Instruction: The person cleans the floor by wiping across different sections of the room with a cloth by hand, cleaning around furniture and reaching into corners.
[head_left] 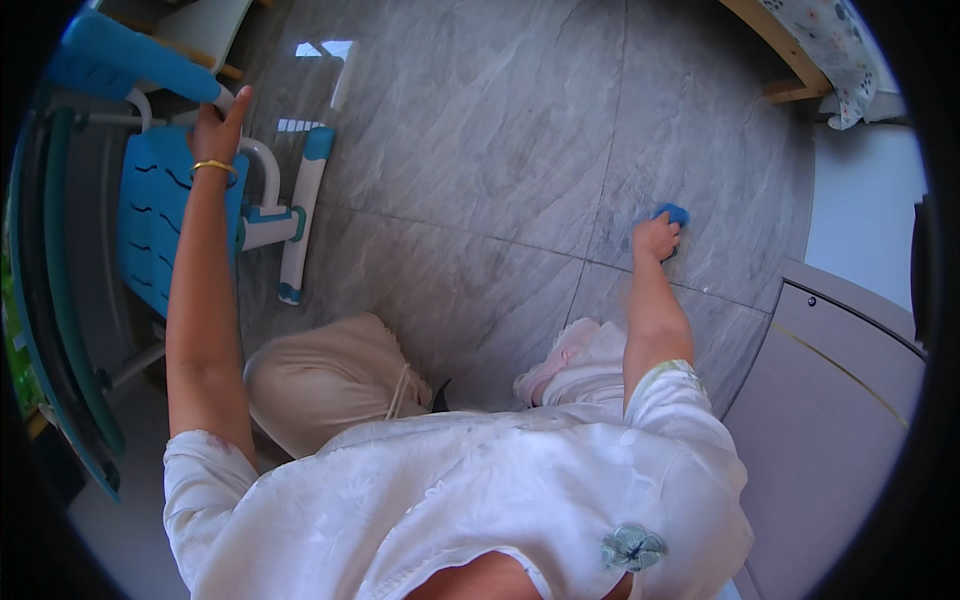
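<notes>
My left arm stretches forward to a blue and white chair (pixel 150 225), where my left hand (pixel 218 128) grips its white frame beside the blue upper part. Part of that grip is hidden behind the hand. A gold bangle (pixel 214 166) circles my left wrist. Down on the grey tiled floor (pixel 470 130), my right hand (pixel 655 238) presses a blue cloth (pixel 672 213) against the tiles, its fingers closed over the bunched fabric. The cloth shows mostly past the fingertips.
The chair's white foot bar (pixel 300 225) with blue caps lies along the floor at left. A dark green curved frame (pixel 65 290) stands at far left. At right is a grey cabinet (pixel 830 430); a wooden bed-like frame (pixel 785 50) with patterned fabric (pixel 845 60) stands far right.
</notes>
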